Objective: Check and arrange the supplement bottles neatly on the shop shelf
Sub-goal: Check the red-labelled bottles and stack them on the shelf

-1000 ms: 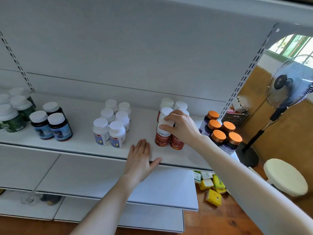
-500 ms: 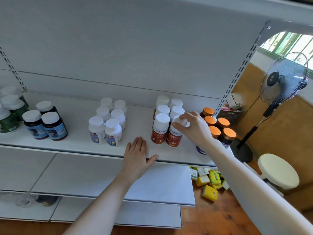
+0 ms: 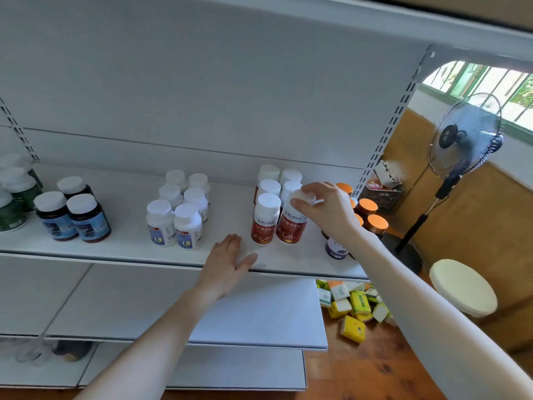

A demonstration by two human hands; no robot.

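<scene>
On shelf [image 3: 127, 215], right of centre: pinching white cap of front-right red bottle [image 3: 289, 230] with right hand [image 3: 327, 210], fingers curled over the lid. Base apparently down on the shelf, side touching its neighbour in the red group [image 3: 264, 223]. Left hand [image 3: 227, 262] laid flat on the shelf lip just in front of that group, fingers straight, holding nothing. Hands apart. Progress, by judgement: mostly done. Already blocked by kind, upright, labels forward: green bottles [image 3: 13, 203] at far left, dark bottles [image 3: 73, 216] next, white bottles [image 3: 176, 217] three rows deep, red group three rows deep, two wide. Left to do: square up this last red one, seems a touch tilted against its neighbour, though could be lens distortion. After that, probably the orange-cap bottles [image 3: 367, 204] at far right; half hidden behind the wrist, so can't tell if straight. Purple-label bottle [image 3: 336, 249] standing forward of that cluster, apart from the red group; likely wants pushing back into line. Look of the red bottle: tall white plastic body, broad white screw cap, red wrap label over the lower half with white print and a pulse-style line; text too small to read. Rigid and light by the look; should twist or slide easily from the cap, but could tip if shoved high.
</scene>
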